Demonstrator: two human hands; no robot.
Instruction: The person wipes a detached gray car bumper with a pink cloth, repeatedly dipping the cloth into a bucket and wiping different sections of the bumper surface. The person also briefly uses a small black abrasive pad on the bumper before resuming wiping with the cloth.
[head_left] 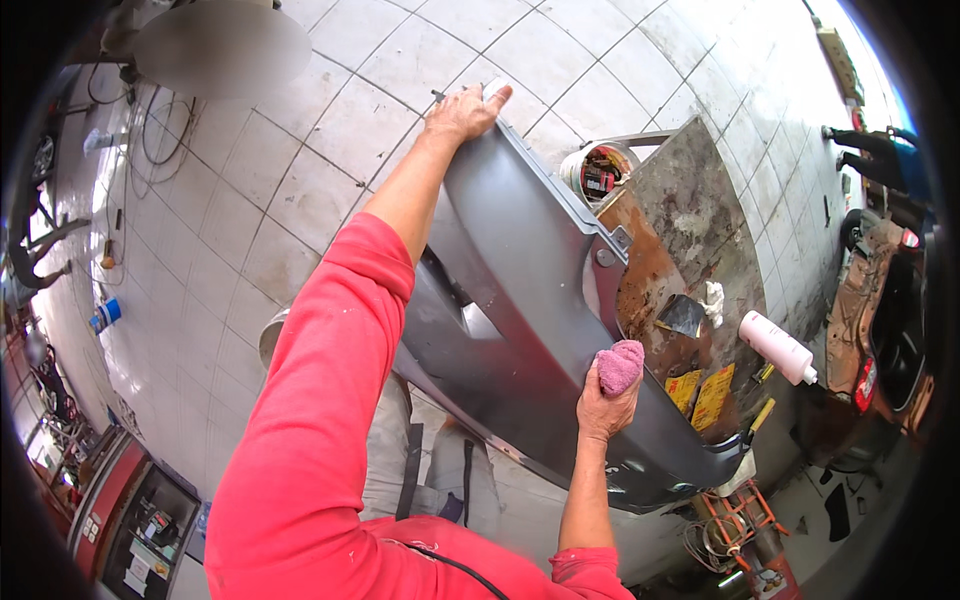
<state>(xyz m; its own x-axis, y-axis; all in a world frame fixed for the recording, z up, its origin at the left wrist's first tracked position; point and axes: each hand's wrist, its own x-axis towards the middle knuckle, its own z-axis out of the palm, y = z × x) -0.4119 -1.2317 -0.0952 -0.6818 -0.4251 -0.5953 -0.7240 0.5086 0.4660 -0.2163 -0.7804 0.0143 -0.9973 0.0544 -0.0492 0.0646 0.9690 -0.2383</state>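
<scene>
Reading clock positions from centre of view.

Found dark grey bumper-like panel across centre, running from 12 to about 4 o'clock, with narrow opening just off centre towards 10. Bracing its far end at 12 o'clock with left hand, laid over the edge; thumb spread towards 1. Cannot tell how tightly left fingers grip, being partly hidden behind that edge.

Holding bunched pink cloth in right hand at 4 o'clock, fingers closed around it, over the panel's edge nearest the counter. Cannot tell whether cloth meets panel surface.

Noted on counter, spanning 2 to 4 o'clock: dark sheet and crumpled white tissue side by side at 3; yellow packets near 4, close to panel. Also noted pale pink bottle at 3, by counter's outer edge, cap pointing towards 4.

Logged bucket with mixed contents between 1 and 2 o'clock, just beside panel. Further out, saw blue-and-white can at 9 on tiled floor, and red-framed cabinet at 8.
</scene>
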